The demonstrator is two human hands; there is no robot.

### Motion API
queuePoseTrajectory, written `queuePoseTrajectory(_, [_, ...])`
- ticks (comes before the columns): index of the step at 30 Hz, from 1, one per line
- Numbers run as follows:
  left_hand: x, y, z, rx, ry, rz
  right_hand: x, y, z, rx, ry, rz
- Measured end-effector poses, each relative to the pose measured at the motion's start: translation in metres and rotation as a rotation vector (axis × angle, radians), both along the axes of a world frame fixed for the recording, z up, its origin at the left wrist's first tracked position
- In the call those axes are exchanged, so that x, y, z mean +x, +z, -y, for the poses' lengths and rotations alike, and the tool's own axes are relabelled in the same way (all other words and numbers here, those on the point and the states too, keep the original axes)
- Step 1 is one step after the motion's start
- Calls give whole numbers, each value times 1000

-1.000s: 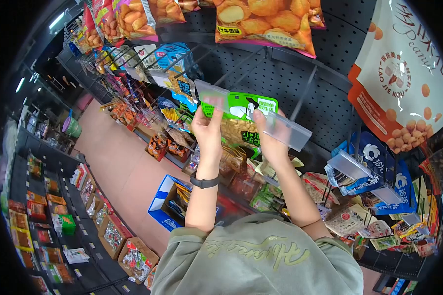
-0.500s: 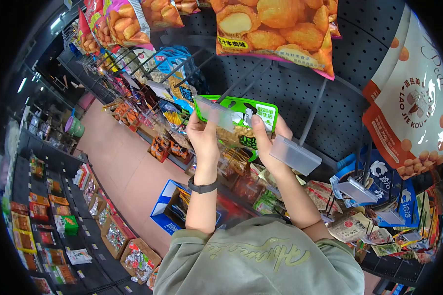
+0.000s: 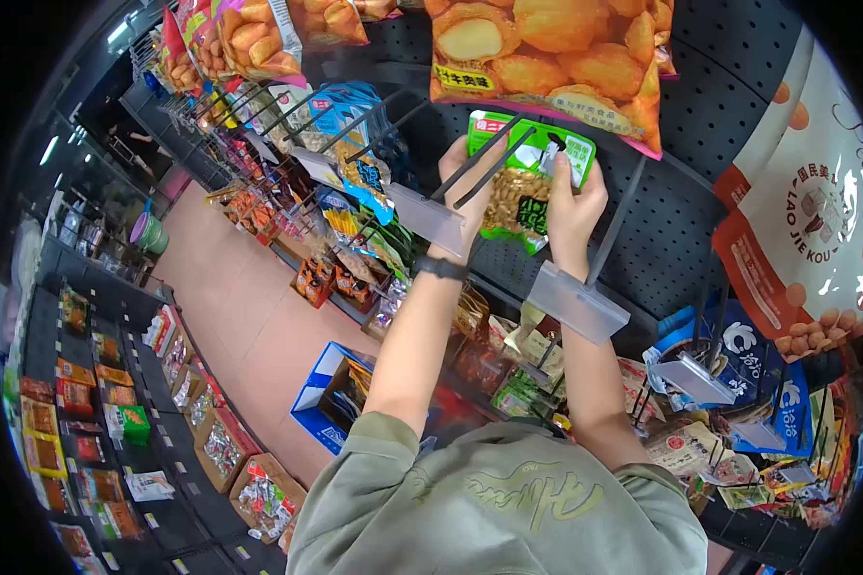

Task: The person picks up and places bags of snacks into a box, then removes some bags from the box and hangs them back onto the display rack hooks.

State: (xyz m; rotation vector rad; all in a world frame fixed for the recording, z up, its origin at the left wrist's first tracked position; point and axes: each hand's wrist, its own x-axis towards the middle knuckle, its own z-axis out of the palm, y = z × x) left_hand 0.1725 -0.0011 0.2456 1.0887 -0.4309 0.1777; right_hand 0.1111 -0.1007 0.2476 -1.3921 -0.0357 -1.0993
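A green snack bag [image 3: 523, 196] with a clear lower part showing nuts hangs upright between my two hands, just behind a pair of dark hook rods [image 3: 494, 168]. My left hand [image 3: 465, 177], with a black band on its wrist, is closed on the bag's left edge, partly behind a rod. My right hand [image 3: 577, 206] pinches the bag's right edge, thumb on the front. A clear label holder [image 3: 427, 218] at the rod end overlaps my left wrist area; another label holder [image 3: 577, 302] is in front of my right forearm.
Large orange snack bags [image 3: 551, 57] hang above my hands. A white and red bag [image 3: 810, 211] and blue bags [image 3: 786, 393] hang at the right. Hooks with more packets run along the left, beside the aisle floor [image 3: 230, 278]. A blue box [image 3: 328, 398] stands low down.
Both hands have moved up and to the right with the green bag. The bag is now behind the hook rods, with more of its front showing.
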Motion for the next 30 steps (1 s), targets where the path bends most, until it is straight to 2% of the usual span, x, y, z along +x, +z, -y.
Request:
queuePoseTrajectory(5, [5,-6,5,-8,0,2,14,-11,13,-131,-121,-15])
queuePoseTrajectory(7, [0,-2,0,-33,-13,4,15,-12,8,-90,-97,37])
queuePoseTrajectory(8, [8,-11,-7,46,-28,20,16,-14,6,-62,-79,56])
queuePoseTrajectory(10, [0,-22,-18,80,90,129,13,-18,5,-92,-105,-26])
queuePoseTrajectory(11, [-9,-38,-24,23,147,221,9,-20,-1,-110,-157,-58])
queuePoseTrajectory(12, [-9,-66,-35,78,141,159,12,-32,-2,-116,-136,-82])
queuePoseTrajectory(13, [-49,-54,-56,227,170,76,6,-35,-15,-46,-112,-53])
queuePoseTrajectory(14, [-64,-82,-62,203,228,72,-3,-40,-29,23,-89,-26])
queuePoseTrajectory(15, [-92,-101,-78,453,419,105,-10,-49,-37,-144,-169,-56])
queuePoseTrajectory(16, [-117,-118,-96,590,422,62,-19,-60,-49,-163,-173,-51])
queuePoseTrajectory(18, [-164,-165,-131,547,317,-150,-42,-84,-79,-256,-296,-81])
queuePoseTrajectory(20, [-207,-192,-166,667,410,-295,-75,-112,-115,-353,-304,-72])
queuePoseTrajectory(21, [-224,-208,-185,796,517,-285,-93,-137,-128,-456,-193,-87])
queuePoseTrajectory(22, [-237,-223,-202,814,571,-300,-110,-165,-140,-554,-85,-96])
queuePoseTrajectory(24, [-255,-253,-231,900,611,-404,-148,-206,-170,-481,386,-203])
queuePoseTrajectory(26, [-264,-280,-253,1093,573,-449,-167,-215,-196,-535,774,-381])
queuePoseTrajectory(28, [-267,-300,-270,1279,482,-452,-179,-224,-227,-494,975,-691])
queuePoseTrajectory(30, [-264,-319,-282,1428,524,-375,-183,-262,-245,-686,1008,-924])
